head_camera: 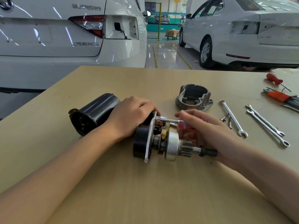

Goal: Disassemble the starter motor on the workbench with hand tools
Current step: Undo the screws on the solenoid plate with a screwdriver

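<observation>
We are in a car workshop with a glossy floor, two white cars parked beyond a tan workbench [113,183]: one car [64,34] straight ahead on the left with a tail lamp removed, another car [242,33] to the right. On the bench near its middle lies the starter motor [161,143], on its side, its pinion shaft pointing right and its black rear part to the left of a metal plate. Our left hand [132,115] lies over the motor's top from the left, fingers curled down round the black body at the plate, gripping it. Our right hand [202,126] holds a screwdriver [171,121] with a clear and red handle, fingers wrapped round the handle; the metal shaft reaches left, its tip at the top of the plate, just beside the left fingertips. Behind the left wrist rests a black can [92,113], the open end facing us, touching or nearly touching the motor. Farther back to the right sits the grey nose housing [194,98], open side up, apart from the motor. Right of it lie a wrench [233,118] with two bolts [226,120] beside it, then two more wrenches [267,125] side by side. At the far right edge are a red screwdriver [275,79] and a set of hex keys [281,97] in an orange holder.
</observation>
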The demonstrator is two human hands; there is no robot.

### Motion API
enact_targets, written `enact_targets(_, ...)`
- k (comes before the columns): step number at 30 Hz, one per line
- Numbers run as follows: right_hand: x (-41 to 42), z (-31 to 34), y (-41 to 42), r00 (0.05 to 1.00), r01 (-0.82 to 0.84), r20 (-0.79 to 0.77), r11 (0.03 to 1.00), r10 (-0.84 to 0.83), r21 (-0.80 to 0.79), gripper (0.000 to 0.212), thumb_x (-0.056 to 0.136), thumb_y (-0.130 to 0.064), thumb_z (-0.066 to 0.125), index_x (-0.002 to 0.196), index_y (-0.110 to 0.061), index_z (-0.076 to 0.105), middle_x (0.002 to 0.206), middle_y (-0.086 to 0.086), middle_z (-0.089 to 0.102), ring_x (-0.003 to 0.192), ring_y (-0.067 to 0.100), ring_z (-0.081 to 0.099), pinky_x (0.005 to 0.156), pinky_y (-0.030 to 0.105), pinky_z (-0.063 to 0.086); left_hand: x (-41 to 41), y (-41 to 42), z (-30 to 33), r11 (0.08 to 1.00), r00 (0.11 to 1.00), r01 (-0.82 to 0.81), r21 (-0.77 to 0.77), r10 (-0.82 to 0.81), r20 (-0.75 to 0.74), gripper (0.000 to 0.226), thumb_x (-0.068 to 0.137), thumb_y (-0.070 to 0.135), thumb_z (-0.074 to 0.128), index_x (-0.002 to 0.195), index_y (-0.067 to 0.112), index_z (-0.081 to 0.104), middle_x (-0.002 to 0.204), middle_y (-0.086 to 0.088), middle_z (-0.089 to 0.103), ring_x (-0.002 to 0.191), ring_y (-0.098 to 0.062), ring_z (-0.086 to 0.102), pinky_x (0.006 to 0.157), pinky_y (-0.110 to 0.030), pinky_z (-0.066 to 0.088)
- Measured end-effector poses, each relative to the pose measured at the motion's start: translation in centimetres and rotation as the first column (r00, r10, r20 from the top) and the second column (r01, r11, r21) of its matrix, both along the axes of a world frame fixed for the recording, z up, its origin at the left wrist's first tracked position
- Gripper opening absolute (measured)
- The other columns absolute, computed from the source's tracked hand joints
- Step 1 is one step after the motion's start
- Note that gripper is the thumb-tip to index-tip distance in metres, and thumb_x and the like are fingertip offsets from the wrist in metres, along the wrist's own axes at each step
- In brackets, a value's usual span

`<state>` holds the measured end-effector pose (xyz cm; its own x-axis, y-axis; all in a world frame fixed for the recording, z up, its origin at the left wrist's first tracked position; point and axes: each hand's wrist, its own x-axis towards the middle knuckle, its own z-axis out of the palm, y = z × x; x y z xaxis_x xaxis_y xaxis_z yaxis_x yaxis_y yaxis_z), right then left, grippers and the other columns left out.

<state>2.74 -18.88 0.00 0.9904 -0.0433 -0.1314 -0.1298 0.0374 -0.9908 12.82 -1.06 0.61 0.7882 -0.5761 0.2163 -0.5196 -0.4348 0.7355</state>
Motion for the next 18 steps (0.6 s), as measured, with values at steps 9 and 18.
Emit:
enact_targets(9, -0.23, -0.02, -0.10, 0.997, -0.070, 0.045, 0.993, 0.066, 0.093, 0.028, 0.062, -0.019, 0.077, 0.090, -0.022, 0.074, 0.082, 0.004, 0.065, 0.063, 0.014, 0.057, 0.053, 0.021, 0.052, -0.01, 0.00, 0.01, 1.000, 1.000, -0.001, 0.008, 0.001, 0.003, 0.042, 0.082, 0.038, 0.037, 0.080, 0.023, 0.076, 0.078, 0.006, 0.073, 0.082, -0.018, 0.066, 0.082, -0.051, 0.049)
enact_targets(18, -0.09, 0.06, -0.09, 0.999, -0.044, 0.007, 0.999, 0.044, -0.007, 0.050, 0.060, -0.047, 0.073, 0.102, -0.019, 0.071, 0.081, 0.004, 0.068, 0.065, 0.013, 0.061, 0.056, 0.022, 0.053, 0.07, 0.05, 0.02, 1.000, 1.000, -0.003, 0.007, 0.003, 0.005, 0.042, 0.082, 0.038, 0.036, 0.079, 0.023, 0.076, 0.077, 0.007, 0.072, 0.082, -0.018, 0.065, 0.082, -0.050, 0.048)
